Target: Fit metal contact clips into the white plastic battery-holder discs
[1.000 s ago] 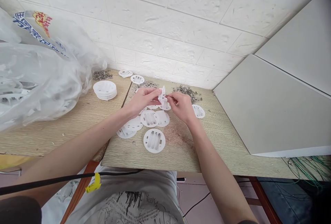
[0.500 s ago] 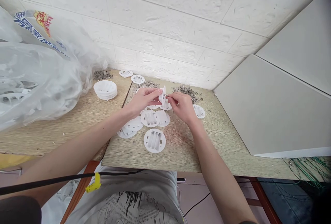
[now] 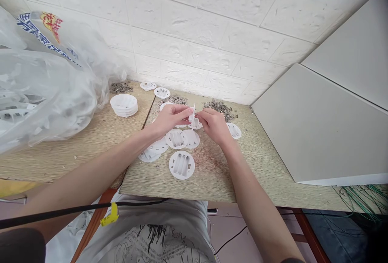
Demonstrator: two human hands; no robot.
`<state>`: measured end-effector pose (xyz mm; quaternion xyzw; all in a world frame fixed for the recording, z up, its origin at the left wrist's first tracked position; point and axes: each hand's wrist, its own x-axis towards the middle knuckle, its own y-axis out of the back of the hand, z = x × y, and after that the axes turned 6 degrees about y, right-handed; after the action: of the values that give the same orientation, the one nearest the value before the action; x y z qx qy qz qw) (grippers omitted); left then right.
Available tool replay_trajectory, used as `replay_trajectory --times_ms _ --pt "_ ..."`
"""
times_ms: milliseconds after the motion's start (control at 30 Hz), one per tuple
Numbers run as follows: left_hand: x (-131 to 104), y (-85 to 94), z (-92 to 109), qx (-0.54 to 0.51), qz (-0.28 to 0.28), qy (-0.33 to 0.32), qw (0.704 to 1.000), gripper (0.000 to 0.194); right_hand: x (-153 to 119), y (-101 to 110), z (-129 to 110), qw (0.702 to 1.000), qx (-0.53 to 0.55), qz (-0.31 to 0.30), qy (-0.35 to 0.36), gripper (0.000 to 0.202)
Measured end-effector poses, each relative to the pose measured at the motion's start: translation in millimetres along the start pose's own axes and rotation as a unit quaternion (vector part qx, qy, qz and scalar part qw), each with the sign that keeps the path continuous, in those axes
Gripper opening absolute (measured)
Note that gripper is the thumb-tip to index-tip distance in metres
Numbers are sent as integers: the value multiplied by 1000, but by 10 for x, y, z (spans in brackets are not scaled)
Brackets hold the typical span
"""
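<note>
Between thumb and fingers, my left hand [image 3: 174, 118] grips a round white battery holder [image 3: 192, 114], turned edge-on and held above the table. My right hand [image 3: 213, 123] is closed in a pinch at the holder's right face; whatever its fingertips hold is too small to make out. Below both hands, several more round battery holders [image 3: 176, 138] lie overlapping on the wood. Nearest my body, a single battery holder [image 3: 182, 165] lies flat, with its slots and metal contacts showing. Beyond my right hand is a heap of small metal contacts [image 3: 220, 108].
A stack of white discs [image 3: 124, 105] stands on the left table, near a pile of metal bits [image 3: 120, 88]. A clear plastic bag [image 3: 54, 93] of holders fills the left side. Grey panels [image 3: 339, 129] lean at right, near green wires [image 3: 362, 200]. A black cable [image 3: 60, 212] crosses in front.
The held battery holder has turned so its edge now faces me more squarely. Both hands stay in nearly the same place.
</note>
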<state>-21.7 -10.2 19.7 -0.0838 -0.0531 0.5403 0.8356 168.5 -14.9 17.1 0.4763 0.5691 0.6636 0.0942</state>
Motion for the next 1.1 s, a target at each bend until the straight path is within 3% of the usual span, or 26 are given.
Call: replay_trajectory --times_ms 633,900,1100 --pt "-19 -24 10 20 -11 4 1000 40 29 13 -60 998 -53 -28 15 30" --pt "-16 27 103 8 10 12 1000 34 24 -50 -83 999 26 16 -27 26" --pt "-14 34 84 2 18 15 1000 35 10 -64 -70 998 48 4 -46 28"
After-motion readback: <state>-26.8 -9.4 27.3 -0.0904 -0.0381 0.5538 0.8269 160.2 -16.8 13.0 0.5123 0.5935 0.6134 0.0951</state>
